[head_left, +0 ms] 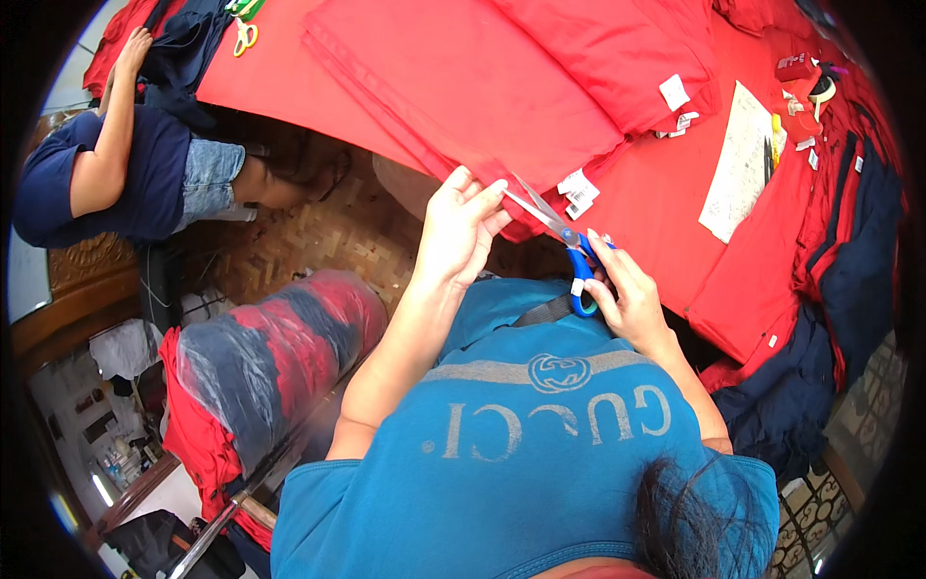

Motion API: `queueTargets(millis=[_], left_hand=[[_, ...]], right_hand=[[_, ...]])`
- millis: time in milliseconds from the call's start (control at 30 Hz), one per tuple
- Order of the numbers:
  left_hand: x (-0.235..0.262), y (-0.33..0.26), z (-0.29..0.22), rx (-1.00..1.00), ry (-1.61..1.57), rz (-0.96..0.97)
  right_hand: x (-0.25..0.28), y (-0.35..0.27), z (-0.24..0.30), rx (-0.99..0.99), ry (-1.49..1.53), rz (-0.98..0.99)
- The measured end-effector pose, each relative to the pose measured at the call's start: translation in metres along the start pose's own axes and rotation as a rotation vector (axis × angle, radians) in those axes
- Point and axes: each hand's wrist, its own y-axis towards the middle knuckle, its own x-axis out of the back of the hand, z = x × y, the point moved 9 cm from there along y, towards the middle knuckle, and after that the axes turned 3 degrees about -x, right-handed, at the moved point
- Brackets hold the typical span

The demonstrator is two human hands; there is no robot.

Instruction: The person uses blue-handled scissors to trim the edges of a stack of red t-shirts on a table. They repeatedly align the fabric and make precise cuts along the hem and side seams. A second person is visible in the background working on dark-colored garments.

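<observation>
My right hand holds a pair of scissors by their blue handles. The metal blades are parted and point up and left, beside the corner of a folded red garment on the table. At that corner my left hand is closed, thumb and fingers pinching the garment's edge close to the blade tips. White labels stick out from the garment just right of the blades. Exactly what lies between the left fingertips is partly hidden.
The table wears a red cover. On it lie a paper sheet, a tape roll and yellow-handled scissors. Red and navy clothes heap at right. A plastic-wrapped bundle stands left; another person works at far left.
</observation>
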Motion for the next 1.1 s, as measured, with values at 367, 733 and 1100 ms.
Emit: queueTargets(millis=[367, 733, 1100], left_hand=[[-0.001, 0.001, 0.003, 0.046, -0.045, 0.006], [-0.014, 0.001, 0.033, 0.375, -0.028, 0.186], [0.180, 0.286, -0.159, -0.085, -0.561, -0.189]], right_hand=[[-0.020, -0.008, -0.031, -0.372, 0.502, 0.130], [-0.018, 0.073, 0.056, 0.013, -0.025, -0.207], [-0.007, 0.068, 0.019, -0.205, -0.095, -0.128]])
